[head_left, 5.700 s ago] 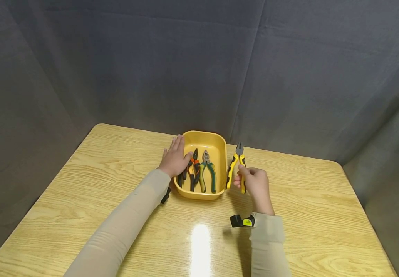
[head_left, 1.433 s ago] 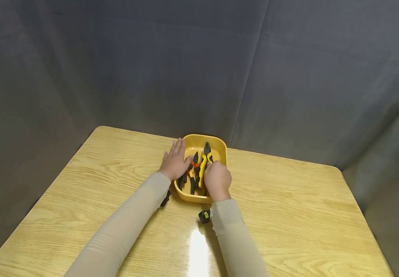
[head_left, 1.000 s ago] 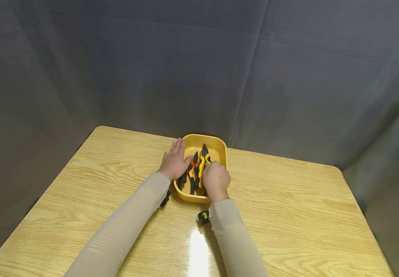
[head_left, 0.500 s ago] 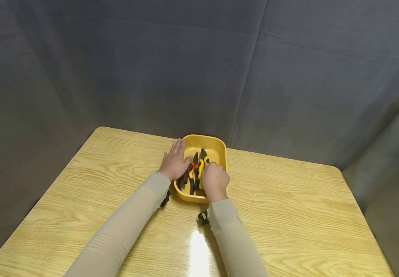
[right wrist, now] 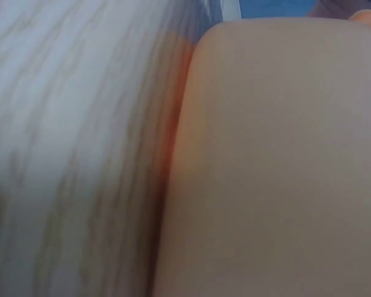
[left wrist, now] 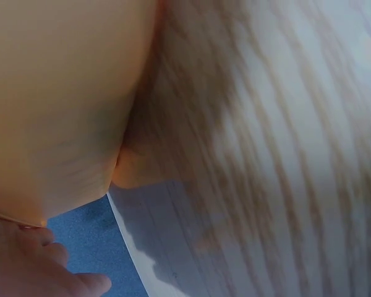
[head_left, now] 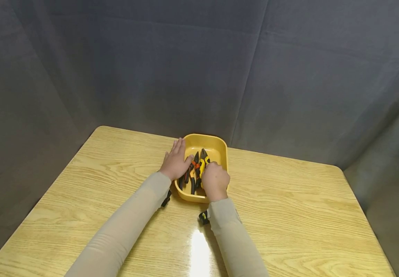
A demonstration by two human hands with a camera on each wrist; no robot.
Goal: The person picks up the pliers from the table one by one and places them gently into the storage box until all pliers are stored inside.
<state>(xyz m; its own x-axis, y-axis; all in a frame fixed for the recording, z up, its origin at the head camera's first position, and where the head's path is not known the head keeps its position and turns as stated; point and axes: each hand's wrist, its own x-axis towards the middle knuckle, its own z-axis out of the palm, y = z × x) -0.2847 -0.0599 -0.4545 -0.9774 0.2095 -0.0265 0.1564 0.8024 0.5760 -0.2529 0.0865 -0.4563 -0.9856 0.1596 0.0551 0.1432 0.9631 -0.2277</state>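
A yellow plastic bin point(head_left: 213, 143) stands at the back of the table with several pliers in it. My left hand point(head_left: 176, 162) rests on its left rim, fingers straight and thumb reaching over the inside. Inside the bin, my right hand point(head_left: 215, 180) grips the yellow-and-black pliers point(head_left: 202, 164), heads pointing away; its fingers are mostly hidden under the back of the hand. Just left of these lie orange-and-black pliers point(head_left: 192, 181), with more dark handles partly under my left hand. In the left wrist view the bin's wall point(left wrist: 55, 111) and my left fingers point(left wrist: 31, 266) show.
The wood-grain table point(head_left: 289, 215) extends on both sides of the bin. A grey curtain point(head_left: 151, 77) hangs right behind the table's back edge. The right wrist view is mostly the bin's outer wall point(right wrist: 272, 161).
My right hand has carried the yellow-and-black pliers from right of the bin into it, then lowered them slightly toward me. The green-handled pliers are now hidden. My left hand stays put.
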